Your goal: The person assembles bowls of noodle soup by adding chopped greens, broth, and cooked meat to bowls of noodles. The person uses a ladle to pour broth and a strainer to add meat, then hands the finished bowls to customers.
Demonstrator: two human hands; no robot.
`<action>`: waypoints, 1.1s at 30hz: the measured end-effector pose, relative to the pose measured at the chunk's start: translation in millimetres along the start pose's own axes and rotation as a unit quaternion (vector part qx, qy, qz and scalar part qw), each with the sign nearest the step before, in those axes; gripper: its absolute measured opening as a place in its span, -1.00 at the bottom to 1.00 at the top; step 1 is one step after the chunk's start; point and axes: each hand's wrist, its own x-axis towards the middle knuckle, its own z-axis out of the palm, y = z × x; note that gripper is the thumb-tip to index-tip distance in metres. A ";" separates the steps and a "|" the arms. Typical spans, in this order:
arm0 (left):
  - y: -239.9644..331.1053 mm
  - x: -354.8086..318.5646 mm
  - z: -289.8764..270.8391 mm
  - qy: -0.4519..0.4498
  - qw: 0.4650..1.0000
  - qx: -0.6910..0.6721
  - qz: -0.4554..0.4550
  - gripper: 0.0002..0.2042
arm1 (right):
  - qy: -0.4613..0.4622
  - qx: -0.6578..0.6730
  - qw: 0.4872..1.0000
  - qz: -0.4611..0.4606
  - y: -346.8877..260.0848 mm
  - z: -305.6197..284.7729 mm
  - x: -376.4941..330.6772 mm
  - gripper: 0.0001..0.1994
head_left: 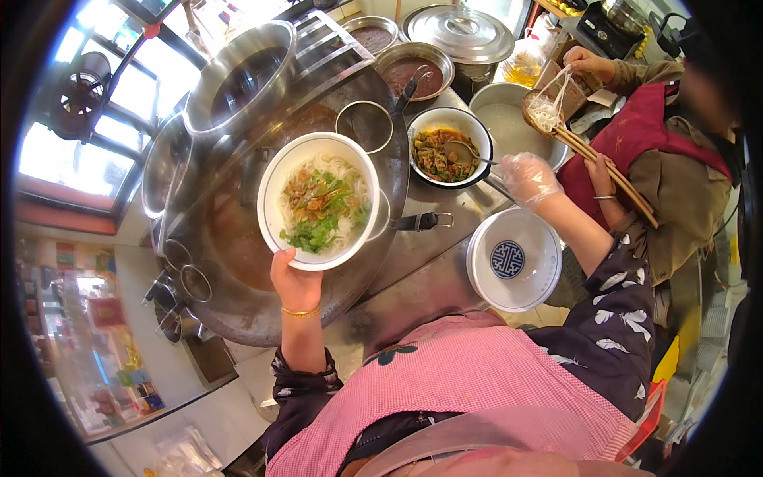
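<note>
My left hand [296, 280] is closed on the near rim of a white bowl [271, 176], holding it up above a large wok. Pale noodles [348, 179] fill the bowl, topped with chopped greens [310, 232] and a brownish topping. My right hand [531, 181], in a clear plastic glove, grips the handle of a metal spoon [462, 153]. The spoon's head rests in a dark-rimmed white enamel basin [482, 133] of chopped, oily topping [429, 159]. Stacked white bowls [536, 278] stand near my right forearm, a blue pattern inside the top one.
Beneath the held bowl is the wide wok [238, 262] of brown liquid. Wire-ring strainers [365, 127] hang around it. Pots [238, 83] and a lidded pot [459, 33] stand behind. At right, a co-worker lifts noodles with a long-handled strainer [588, 151] over a pot [509, 119].
</note>
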 end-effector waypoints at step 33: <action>-0.1 -9.1 -16.9 0.038 0.999 0.019 0.030 -0.32 | -0.010 -0.048 0.999 0.000 -21.0 22.3 80.9 -0.84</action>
